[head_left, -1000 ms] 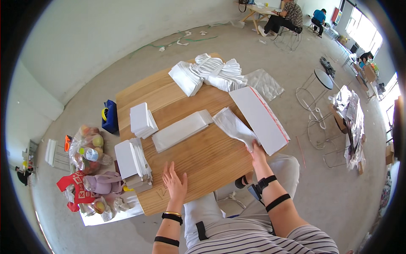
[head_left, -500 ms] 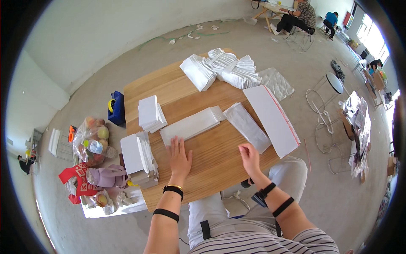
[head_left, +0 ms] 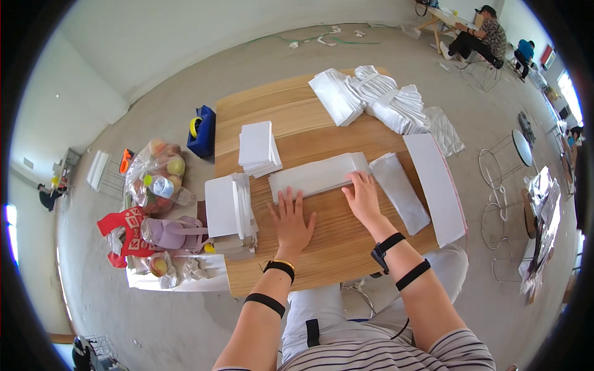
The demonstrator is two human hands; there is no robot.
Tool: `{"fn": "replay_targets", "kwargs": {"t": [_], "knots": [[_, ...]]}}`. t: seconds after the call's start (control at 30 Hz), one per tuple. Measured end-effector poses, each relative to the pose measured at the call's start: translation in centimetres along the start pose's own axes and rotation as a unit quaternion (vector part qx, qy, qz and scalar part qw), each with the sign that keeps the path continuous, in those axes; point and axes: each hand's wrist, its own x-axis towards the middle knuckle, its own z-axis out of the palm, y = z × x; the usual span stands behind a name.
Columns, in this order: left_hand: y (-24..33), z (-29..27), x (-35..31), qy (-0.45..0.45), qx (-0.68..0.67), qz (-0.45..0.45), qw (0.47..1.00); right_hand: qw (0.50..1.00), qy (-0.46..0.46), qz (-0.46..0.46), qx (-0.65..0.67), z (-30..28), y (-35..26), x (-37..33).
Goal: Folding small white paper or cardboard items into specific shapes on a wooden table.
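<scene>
On the wooden table (head_left: pixel 278 278) a long, flat white paper sleeve (head_left: pixel 322 170) lies crosswise in front of me. My left hand (head_left: pixel 293 224) is open and flat, fingers spread, with its fingertips on the near edge at the left end. At the right end, my right hand (head_left: pixel 364 201) touches the sleeve with its fingertips, thumb held apart and nothing gripped. A stack of similar white sleeves (head_left: pixel 401 193) lies slanted just right of that hand. Stacks of folded white paper pieces stand to the left, a smaller one (head_left: pixel 257 145) behind a larger one (head_left: pixel 226 207).
Bundled white paper (head_left: pixel 371 99) lies at the table's far side, and a long white box (head_left: pixel 436 191) along its right. To the left are a blue tape dispenser (head_left: pixel 202 137), a bag of fruit (head_left: pixel 154 176) and a lilac bag (head_left: pixel 173 234). A person (head_left: pixel 482 40) sits far right.
My right hand has moved forward and left, from above the bare wood onto the sleeve's right end. My left hand stays flat by the left end. The whole view has shifted.
</scene>
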Motion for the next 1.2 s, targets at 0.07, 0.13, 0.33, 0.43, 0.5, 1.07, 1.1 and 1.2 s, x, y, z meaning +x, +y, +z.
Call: {"fn": "replay_targets", "kwargs": {"t": [0.07, 0.13, 0.33, 0.43, 0.5, 1.07, 1.1, 1.2], "knots": [[0.0, 0.0, -0.2, -0.003, 0.001, -0.007, 1.000, 0.996, -0.080, 0.035, -0.004, 0.5, 0.8, 0.2], [-0.2, 0.0, -0.3, -0.005, 0.000, -0.011, 1.000, 0.989, -0.091, -0.010, -0.117, 1.0, 1.1, 0.7], [0.4, 0.2, -0.2, -0.006, 0.000, -0.006, 1.000, 0.963, -0.183, -0.036, -0.197, 2.2, 2.2, 0.4], [0.0, 0.9, 0.9, -0.014, -0.054, -0.027, 0.998, 0.965, -0.199, -0.032, -0.171, 2.3, 2.9, 0.8], [-1.1, 1.3, 1.2, 0.129, -0.214, -0.133, 0.959, 0.964, -0.199, -0.037, -0.171, 2.4, 2.4, 1.0], [-1.9, -0.2, 8.8, -0.024, -0.361, -0.351, 0.864, 0.964, -0.231, -0.009, -0.132, 2.5, 3.3, 0.2], [-1.3, -0.4, 8.4, 0.017, -0.298, -0.311, 0.902, 0.965, -0.228, -0.009, -0.131, 2.2, 3.3, 0.3], [-1.3, -1.1, 6.9, 0.033, -0.310, -0.283, 0.907, 0.968, -0.218, -0.023, -0.119, 1.9, 3.3, 0.2]]}}
